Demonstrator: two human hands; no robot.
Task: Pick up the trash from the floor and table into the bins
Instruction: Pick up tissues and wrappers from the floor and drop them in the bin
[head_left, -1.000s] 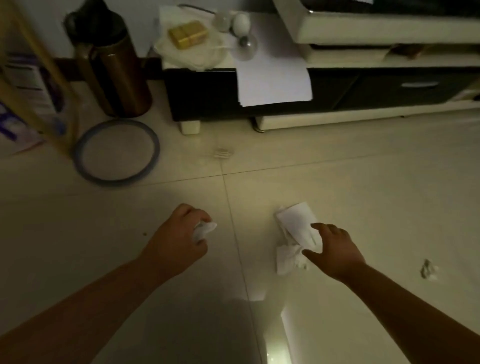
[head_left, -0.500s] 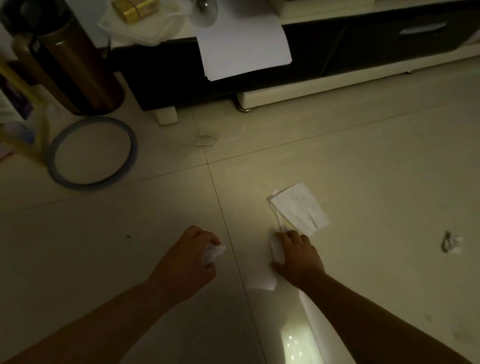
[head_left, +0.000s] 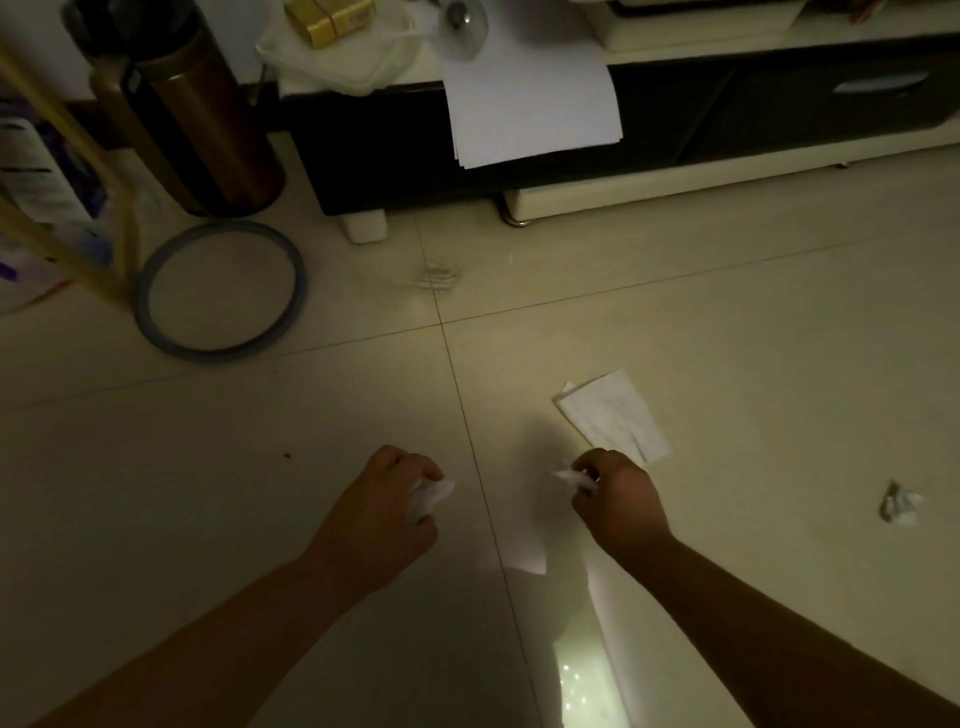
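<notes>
My left hand (head_left: 387, 512) grips a crumpled white tissue (head_left: 431, 496) just above the tiled floor. My right hand (head_left: 615, 501) pinches a small white scrap of paper (head_left: 574, 478) between fingers and thumb. A flat white tissue (head_left: 613, 415) lies on the floor just beyond my right hand. A small crumpled wad (head_left: 898, 504) sits on the floor far to the right. A brown cylindrical bin (head_left: 208, 124) with a dark rim stands at the back left beside the low cabinet.
A grey ring (head_left: 221, 291) lies on the floor in front of the bin. The dark low cabinet (head_left: 675, 114) runs along the back, with white sheets of paper (head_left: 530, 98) hanging over its edge and a yellow box (head_left: 327, 15) on a plastic tray. A wooden frame (head_left: 62, 197) stands at left.
My right hand has lifted a small white scrap off the floor, leaving the flat tissue behind. The view has shifted slightly. My left hand still holds its tissue.
</notes>
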